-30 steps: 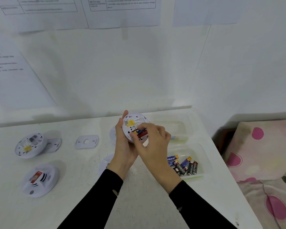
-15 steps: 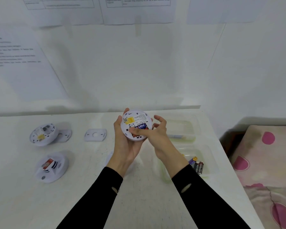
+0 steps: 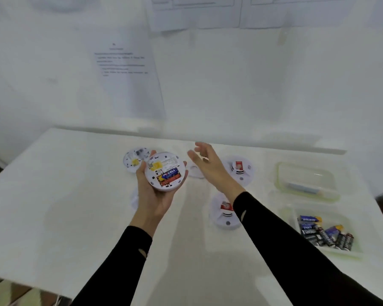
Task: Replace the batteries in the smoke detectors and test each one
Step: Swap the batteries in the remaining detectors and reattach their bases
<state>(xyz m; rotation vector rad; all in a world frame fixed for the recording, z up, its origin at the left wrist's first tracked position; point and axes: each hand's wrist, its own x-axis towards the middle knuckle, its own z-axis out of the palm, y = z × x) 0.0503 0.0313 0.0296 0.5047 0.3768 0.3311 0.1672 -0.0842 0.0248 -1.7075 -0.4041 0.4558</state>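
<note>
White plastic in the left grip (image 3: 155, 195): a round smoke detector (image 3: 165, 171), raised above the worktop (image 3: 75, 195), back side up, fingers and thumb curled round its rim. In its open bay, a blue battery (image 3: 169, 174) with a red-orange one touching it just below. Right grip (image 3: 210, 166) wide and holding nothing, fingers spread and relaxed, in the air to the right of the held detector and apart from it. Behind the left thumb, flat on the worktop, a second detector (image 3: 134, 161), also back side up, with a yellow label. Between the two grips, a white mounting plate (image 3: 195, 171), partly hidden. Beyond the right wrist, a third detector (image 3: 239, 171) face up with a red sticker; nearer, beside the black sleeve (image 3: 285, 239), a fourth detector (image 3: 224, 212) of the same kind. At the right edge, a clear tray (image 3: 354, 252) with loose batteries (image 3: 325, 234) heaped inside, blue and black; just behind it, a lidded clear box (image 3: 307, 180), contents too blurred to tell. On the wall, printed sheets (image 3: 128, 69), text unreadable.
</note>
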